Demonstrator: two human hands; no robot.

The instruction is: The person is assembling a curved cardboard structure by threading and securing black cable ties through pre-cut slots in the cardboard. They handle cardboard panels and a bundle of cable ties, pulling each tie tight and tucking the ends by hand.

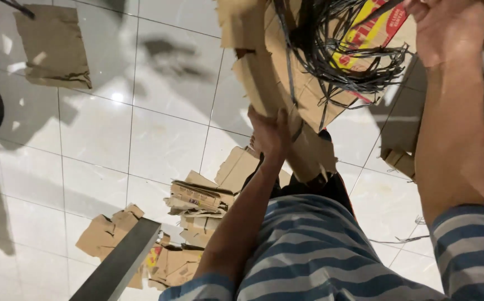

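Head view: looking straight down over a striped shirt (pixel 331 251) at a white tiled floor (pixel 158 139), with both arms raised toward the top of the frame.
Left hand: the left hand (pixel 270 134), at centre frame, is gripping the lower edge of a torn cardboard bundle (pixel 264 72), fingers curled round the edge.
Right hand: the right hand (pixel 451 28), at the upper right, is closing over the top of the same bundle beside a red and yellow printed box flap (pixel 373 30); its fingertips are partly cut off by the frame edge.
Where the bundle is: it is hanging in the upper middle of the frame, held off the floor between the two hands.
Straps: a tangle of black plastic straps (pixel 336 50) is looping over the cardboard and trailing down its face.
Holding it well: a judgement only, but a firm grip low and high looks wise, since the torn sheets could slide apart and the straps could snag.
Containers: no whole box is showing; every carton is flattened or ripped, and none is holding anything.
Floor, lower left: cardboard scraps (pixel 194 200) are lying in a loose pile near a dark grey bar (pixel 119 265).
Floor, upper left: a brown cardboard sheet (pixel 52 47) is lying flat, well apart from the pile.
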